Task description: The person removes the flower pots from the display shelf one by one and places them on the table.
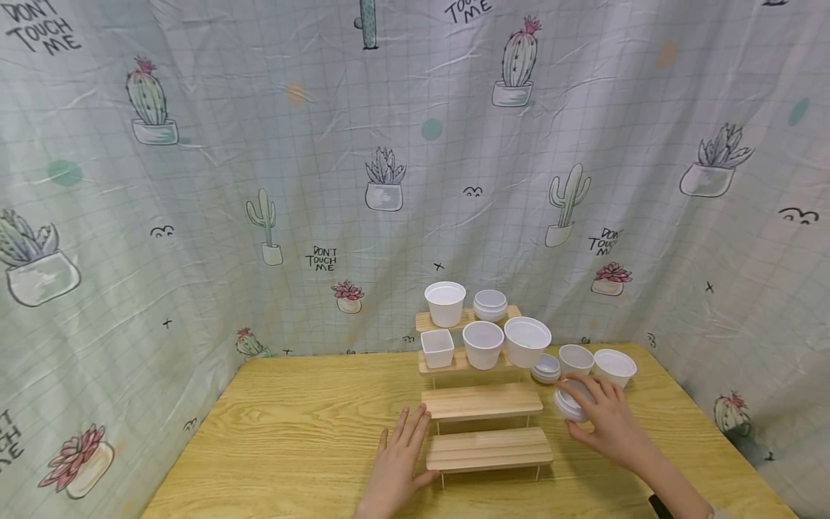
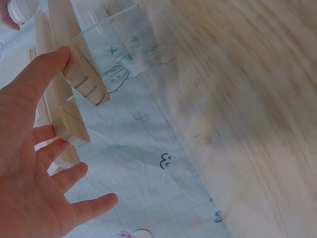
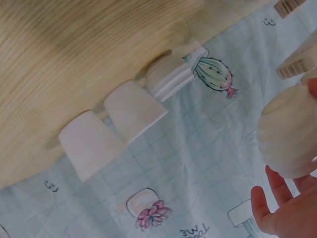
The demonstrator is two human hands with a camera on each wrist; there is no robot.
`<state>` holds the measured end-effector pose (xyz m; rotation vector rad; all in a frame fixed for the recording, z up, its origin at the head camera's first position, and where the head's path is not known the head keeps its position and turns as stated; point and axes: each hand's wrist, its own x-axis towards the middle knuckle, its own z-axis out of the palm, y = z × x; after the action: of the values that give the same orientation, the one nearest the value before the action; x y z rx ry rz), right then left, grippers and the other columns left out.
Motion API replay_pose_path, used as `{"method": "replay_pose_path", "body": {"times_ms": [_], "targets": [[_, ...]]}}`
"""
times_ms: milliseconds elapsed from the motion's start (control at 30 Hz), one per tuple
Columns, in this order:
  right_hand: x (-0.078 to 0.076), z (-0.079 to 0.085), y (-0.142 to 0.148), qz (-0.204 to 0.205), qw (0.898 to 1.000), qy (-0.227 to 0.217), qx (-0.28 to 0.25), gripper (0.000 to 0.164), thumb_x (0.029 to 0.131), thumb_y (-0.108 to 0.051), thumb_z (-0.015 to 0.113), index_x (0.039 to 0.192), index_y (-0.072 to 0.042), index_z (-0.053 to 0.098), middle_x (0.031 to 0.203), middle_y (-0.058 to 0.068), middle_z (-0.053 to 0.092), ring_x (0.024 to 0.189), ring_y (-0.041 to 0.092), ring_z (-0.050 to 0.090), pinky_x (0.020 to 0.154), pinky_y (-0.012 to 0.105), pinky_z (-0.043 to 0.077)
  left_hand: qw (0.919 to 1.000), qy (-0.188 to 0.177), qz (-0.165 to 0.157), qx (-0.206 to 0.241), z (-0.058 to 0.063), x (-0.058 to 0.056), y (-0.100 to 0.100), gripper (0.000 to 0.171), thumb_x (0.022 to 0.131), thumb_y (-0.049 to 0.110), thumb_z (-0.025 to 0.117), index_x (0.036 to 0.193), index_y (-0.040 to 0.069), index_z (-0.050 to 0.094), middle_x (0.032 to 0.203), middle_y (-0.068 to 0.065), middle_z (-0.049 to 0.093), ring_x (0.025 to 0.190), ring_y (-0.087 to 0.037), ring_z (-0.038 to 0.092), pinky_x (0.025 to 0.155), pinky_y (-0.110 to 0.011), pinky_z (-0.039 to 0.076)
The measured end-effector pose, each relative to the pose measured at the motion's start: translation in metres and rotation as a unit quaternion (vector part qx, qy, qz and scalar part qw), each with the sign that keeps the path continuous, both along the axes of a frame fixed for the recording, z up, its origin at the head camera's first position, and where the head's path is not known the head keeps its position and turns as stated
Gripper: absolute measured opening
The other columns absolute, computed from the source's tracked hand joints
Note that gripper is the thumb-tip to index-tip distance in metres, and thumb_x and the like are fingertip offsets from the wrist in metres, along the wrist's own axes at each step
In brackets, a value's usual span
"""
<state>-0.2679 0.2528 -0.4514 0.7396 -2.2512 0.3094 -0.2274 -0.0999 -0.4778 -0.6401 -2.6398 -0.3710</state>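
My right hand grips a round white flowerpot with a rounded, banded wall, held beside the right end of a tiered wooden stand. In the right wrist view the same flowerpot sits between thumb and fingers. My left hand, fingers spread and fairly straight, rests at the stand's left end; in the left wrist view its thumb touches a board end. On the top board stand a tall round pot and a banded pot. A square pot and two round pots occupy the board below.
Right of the stand, a small banded pot, a round pot and a wider pot stand on the wooden table. Clear panels support the boards. A cactus-print curtain hangs behind the table and along its sides.
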Motion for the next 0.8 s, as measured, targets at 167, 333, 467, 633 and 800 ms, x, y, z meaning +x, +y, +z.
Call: {"method": "replay_pose_path", "body": {"times_ms": [167, 333, 467, 633, 800], "targets": [[-0.005, -0.005, 0.003, -0.028, 0.999, -0.021, -0.01, 0.068, 0.052, -0.012, 0.077, 0.115, -0.01, 0.054, 0.114, 0.016, 0.051, 0.1, 0.034, 0.041, 0.076, 0.051, 0.031, 1.0, 0.002, 0.001, 0.001, -0.003, -0.001, -0.001, 0.088, 0.065, 0.042, 0.071, 0.137, 0.009, 0.033, 0.144, -0.005, 0.03, 0.129, -0.035, 0.032, 0.088, -0.065, 0.037], [-0.01, -0.011, 0.004, -0.048, 0.998, -0.034, -0.013, 0.068, 0.053, -0.013, 0.078, 0.116, -0.011, 0.054, 0.115, 0.016, 0.051, 0.101, 0.033, 0.041, 0.074, 0.051, 0.032, 0.9999, 0.011, 0.0, -0.003, -0.004, -0.001, -0.001, 0.088, 0.065, 0.042, 0.071, 0.137, 0.009, 0.033, 0.144, -0.005, 0.03, 0.129, -0.035, 0.033, 0.087, -0.065, 0.038], [-0.016, -0.016, 0.003, -0.054, 0.997, -0.048, -0.011, 0.066, 0.054, -0.013, 0.079, 0.115, -0.012, 0.054, 0.116, 0.014, 0.05, 0.102, 0.034, 0.041, 0.074, 0.051, 0.032, 0.9999, 0.011, 0.001, -0.006, -0.002, -0.001, -0.001, 0.088, 0.065, 0.042, 0.071, 0.137, 0.009, 0.033, 0.145, -0.004, 0.03, 0.129, -0.034, 0.033, 0.087, -0.065, 0.038], [-0.022, -0.022, 0.0, -0.056, 0.997, -0.061, 0.001, 0.065, 0.054, -0.013, 0.079, 0.113, -0.012, 0.054, 0.114, 0.012, 0.051, 0.102, 0.033, 0.043, 0.073, 0.052, 0.035, 0.9996, 0.008, 0.012, -0.022, -0.001, -0.002, 0.001, 0.088, 0.065, 0.043, 0.07, 0.137, 0.01, 0.031, 0.145, -0.004, 0.029, 0.13, -0.033, 0.033, 0.089, -0.063, 0.039], [-0.024, -0.027, -0.003, -0.058, 0.996, -0.066, 0.001, 0.063, 0.053, -0.012, 0.08, 0.112, -0.01, 0.056, 0.112, 0.012, 0.053, 0.1, 0.032, 0.044, 0.07, 0.049, 0.036, 0.9992, 0.01, 0.02, -0.032, -0.003, -0.002, 0.001, 0.089, 0.064, 0.043, 0.07, 0.137, 0.009, 0.031, 0.145, -0.004, 0.029, 0.129, -0.032, 0.034, 0.089, -0.061, 0.04]]}}
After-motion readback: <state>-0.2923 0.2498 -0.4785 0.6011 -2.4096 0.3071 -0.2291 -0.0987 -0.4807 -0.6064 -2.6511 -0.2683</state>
